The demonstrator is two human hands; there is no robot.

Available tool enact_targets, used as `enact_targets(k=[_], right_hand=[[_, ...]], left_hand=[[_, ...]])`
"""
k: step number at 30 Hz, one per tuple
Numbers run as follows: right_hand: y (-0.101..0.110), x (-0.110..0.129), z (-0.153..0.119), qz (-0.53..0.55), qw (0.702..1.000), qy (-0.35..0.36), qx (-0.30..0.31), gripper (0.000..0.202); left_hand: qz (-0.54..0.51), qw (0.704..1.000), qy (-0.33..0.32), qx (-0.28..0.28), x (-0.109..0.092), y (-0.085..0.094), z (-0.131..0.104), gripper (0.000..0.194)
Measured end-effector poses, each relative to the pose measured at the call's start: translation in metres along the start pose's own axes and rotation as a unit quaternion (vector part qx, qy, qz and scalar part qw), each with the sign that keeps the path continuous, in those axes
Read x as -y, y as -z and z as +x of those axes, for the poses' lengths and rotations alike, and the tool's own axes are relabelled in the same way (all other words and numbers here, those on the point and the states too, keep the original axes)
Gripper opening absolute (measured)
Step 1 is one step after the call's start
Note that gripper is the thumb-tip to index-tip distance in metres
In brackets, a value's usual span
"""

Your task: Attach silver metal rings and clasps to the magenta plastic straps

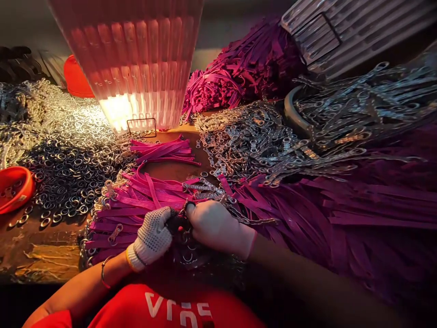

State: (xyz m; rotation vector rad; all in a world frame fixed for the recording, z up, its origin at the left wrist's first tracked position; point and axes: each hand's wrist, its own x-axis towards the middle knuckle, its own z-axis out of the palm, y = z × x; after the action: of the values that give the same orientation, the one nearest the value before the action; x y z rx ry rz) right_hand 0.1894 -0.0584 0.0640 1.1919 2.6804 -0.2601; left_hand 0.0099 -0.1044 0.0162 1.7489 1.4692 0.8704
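Here we are, both hands meeting low over the table (174, 171): the left hand (155, 234) in its dotted glove, the right hand (218, 228) in a pale one, each grip closed, seemingly pinching a small dark piece (187, 204) between them, though its exact shape escapes us. Pink straps (133, 193) spread just beyond, and metal chains (208, 191) lie right beside the right hand. There's our worry: a link could catch the glove and drag its neighbours along. With fingertips so crowded and shadowed, the piece might also slip and vanish among the straps!
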Motion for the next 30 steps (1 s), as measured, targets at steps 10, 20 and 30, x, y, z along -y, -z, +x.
enact_targets(k=[10, 20, 30], right_hand=[[0.005, -0.008, -0.015, -0.055, 0.998, -0.008, -0.009, 0.018], [0.001, -0.113, -0.023, 0.076, 0.983, -0.149, -0.078, 0.026], [-0.036, -0.187, 0.115, -0.088, 0.935, -0.343, -0.033, 0.035]], left_hand=[[0.080, 0.981, -0.102, 0.142, -0.018, 0.045, 0.035, 0.020], [-0.271, 0.948, 0.161, -0.031, -0.012, 0.088, 0.042, 0.033], [-0.559, 0.746, 0.356, 0.064, -0.021, 0.027, 0.056, 0.040]])
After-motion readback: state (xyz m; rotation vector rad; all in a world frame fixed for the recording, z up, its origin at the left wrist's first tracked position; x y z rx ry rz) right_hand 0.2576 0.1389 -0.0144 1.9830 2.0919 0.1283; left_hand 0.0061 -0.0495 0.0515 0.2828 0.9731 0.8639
